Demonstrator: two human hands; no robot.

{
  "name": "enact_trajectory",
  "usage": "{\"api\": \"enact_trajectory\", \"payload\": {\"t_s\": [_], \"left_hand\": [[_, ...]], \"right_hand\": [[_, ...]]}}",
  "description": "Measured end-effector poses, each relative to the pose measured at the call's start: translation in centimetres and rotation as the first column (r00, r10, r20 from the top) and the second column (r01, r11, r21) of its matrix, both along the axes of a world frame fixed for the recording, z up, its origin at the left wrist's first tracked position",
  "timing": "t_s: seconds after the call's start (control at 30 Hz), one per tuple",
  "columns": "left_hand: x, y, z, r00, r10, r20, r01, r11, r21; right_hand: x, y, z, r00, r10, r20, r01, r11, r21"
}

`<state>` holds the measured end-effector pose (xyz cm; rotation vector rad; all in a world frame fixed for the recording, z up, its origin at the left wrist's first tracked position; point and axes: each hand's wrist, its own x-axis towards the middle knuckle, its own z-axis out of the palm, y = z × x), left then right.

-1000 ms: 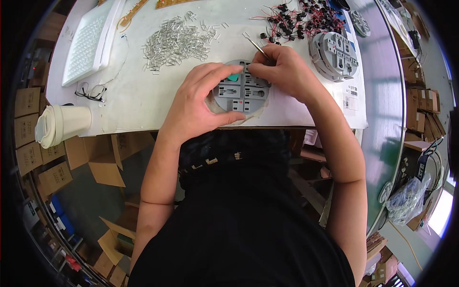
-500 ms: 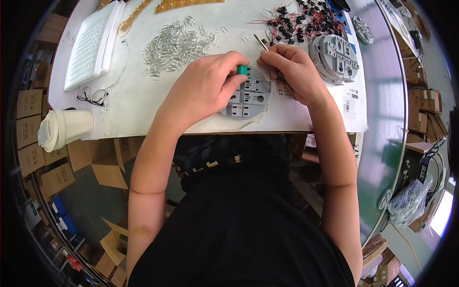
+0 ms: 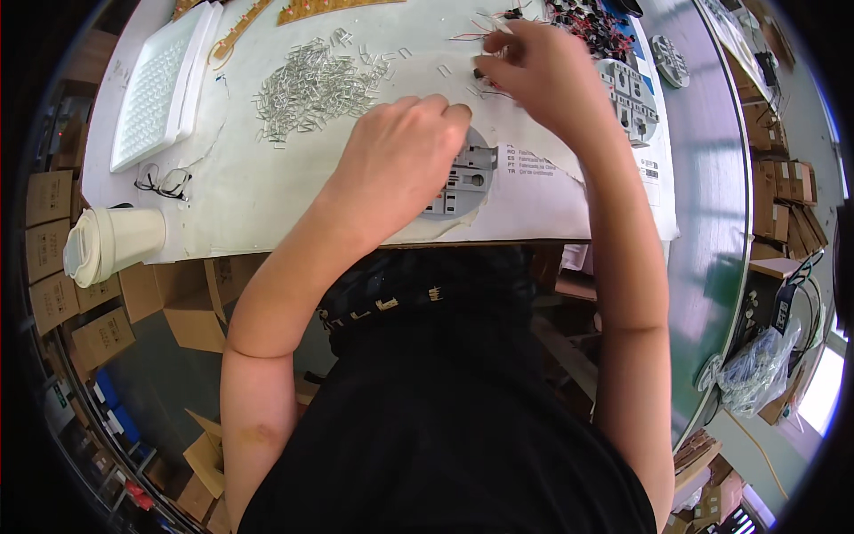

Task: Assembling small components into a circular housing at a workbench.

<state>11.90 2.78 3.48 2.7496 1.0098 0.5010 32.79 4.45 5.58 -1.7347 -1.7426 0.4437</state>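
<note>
The left hand (image 3: 396, 165) lies flat over the grey round fixture (image 3: 463, 178), pinning it to the table (image 3: 267, 200); beyond it the right hand (image 3: 534, 67) pinches among the wired parts (image 3: 596, 22), contents unclear.

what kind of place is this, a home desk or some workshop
Likely a small assembly workshop, not a home desk. The table holds a heap of metal clips, a pile of wired parts and grey plastic housings, with cardboard boxes stacked on the floor around it.
</note>
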Motion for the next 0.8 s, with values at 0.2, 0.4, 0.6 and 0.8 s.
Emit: {"api": "enact_trajectory", "payload": {"t_s": [0.2,0.4,0.6,0.8], "left_hand": [[-2.4,-1.3,-0.6,0.959,0.104,0.262,-0.065,0.986,-0.153],[-6.7,0.9,-0.2,0.805,0.088,0.587,-0.096,0.995,-0.016],[-6.4,2.6,0.1,0.767,0.006,0.641,0.022,0.999,-0.036],[-5.6,3.0,0.4,0.770,0.020,0.638,0.176,0.954,-0.243]], "right_hand": [[-1.0,1.8,1.7,0.947,0.169,0.273,-0.093,0.958,-0.271],[-1.1,-2.7,1.2,0.916,0.129,-0.380,-0.131,0.991,0.021],[-3.1,-3.4,0.1,0.875,0.056,-0.482,-0.100,0.993,-0.066],[-4.6,-3.7,-1.3,0.838,0.181,-0.515,-0.168,0.983,0.072]]}}
